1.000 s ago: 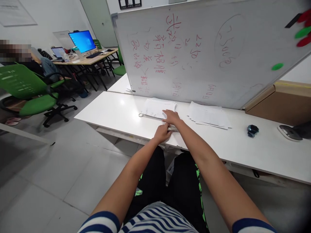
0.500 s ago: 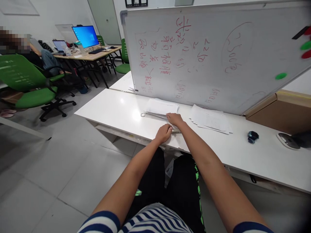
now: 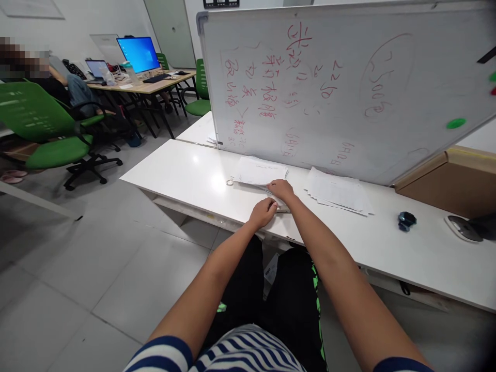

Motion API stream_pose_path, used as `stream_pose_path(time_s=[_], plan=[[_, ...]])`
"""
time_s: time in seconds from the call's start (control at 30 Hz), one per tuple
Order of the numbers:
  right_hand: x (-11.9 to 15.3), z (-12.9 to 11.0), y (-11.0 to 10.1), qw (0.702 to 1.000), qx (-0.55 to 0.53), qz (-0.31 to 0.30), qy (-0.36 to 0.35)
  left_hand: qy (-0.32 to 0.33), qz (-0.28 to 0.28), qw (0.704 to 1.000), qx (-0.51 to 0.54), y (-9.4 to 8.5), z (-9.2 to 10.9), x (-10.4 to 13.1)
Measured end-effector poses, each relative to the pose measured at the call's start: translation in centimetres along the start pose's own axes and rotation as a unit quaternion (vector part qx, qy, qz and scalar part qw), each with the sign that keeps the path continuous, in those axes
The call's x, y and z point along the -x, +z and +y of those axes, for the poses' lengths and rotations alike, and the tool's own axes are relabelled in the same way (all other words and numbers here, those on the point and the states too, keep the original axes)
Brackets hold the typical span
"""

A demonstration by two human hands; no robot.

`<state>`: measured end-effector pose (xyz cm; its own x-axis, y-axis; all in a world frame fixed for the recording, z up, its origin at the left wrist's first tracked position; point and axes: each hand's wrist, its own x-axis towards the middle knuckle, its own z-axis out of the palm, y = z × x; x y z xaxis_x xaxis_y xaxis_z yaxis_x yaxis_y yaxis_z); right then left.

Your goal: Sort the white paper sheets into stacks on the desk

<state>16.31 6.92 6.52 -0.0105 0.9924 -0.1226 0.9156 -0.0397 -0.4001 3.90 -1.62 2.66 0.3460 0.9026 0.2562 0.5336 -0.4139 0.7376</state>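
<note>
My right hand (image 3: 282,190) is closed with its fingertips on the near right edge of a sheet of paper (image 3: 260,171), which lies on a small stack below the whiteboard. Just nearer to me, my left hand (image 3: 264,213) is closed, thumb up, at the front part of the white desk (image 3: 182,170). A narrow greyish thing (image 3: 283,210) sticks out to the right of its fingers; its kind is not plain, and most of it is hidden. A small pale ring-shaped thing (image 3: 230,182) lies left of the stack.
A second fanned stack of papers (image 3: 337,192) lies to the right. Beyond it are a dark blue faceted object (image 3: 406,221) and a cardboard box (image 3: 445,178). The whiteboard (image 3: 240,46) stands along the desk's back. A person sits far left near a green chair (image 3: 58,150).
The top sheet's near edge has lifted and shifted slightly at my right fingertips. My hands have barely moved; the whole view has shifted a little.
</note>
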Motion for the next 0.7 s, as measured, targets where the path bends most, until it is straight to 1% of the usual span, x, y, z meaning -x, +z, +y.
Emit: stream_pose_path(time_s=[0.13, 0.3, 0.53, 0.7], plan=[[-0.2, 0.1, 0.1, 0.999, -0.035, -0.004, 0.036, -0.009, 0.004, 1.000, 0.014, -0.2, 0.2, 0.1], [-0.5, -0.1, 0.8, 0.994, -0.081, 0.013, 0.068, -0.019, 0.001, 1.000, 0.005, -0.2, 0.4, 0.1], [-0.6, 0.2, 1.7, 0.997, -0.033, 0.058, 0.040, -0.008, 0.012, 1.000, 0.014, -0.1, 0.1, 0.1], [-0.2, 0.6, 1.5, 0.998, -0.038, 0.041, 0.023, -0.017, 0.013, 1.000, 0.013, 0.1, 0.0, 0.0]])
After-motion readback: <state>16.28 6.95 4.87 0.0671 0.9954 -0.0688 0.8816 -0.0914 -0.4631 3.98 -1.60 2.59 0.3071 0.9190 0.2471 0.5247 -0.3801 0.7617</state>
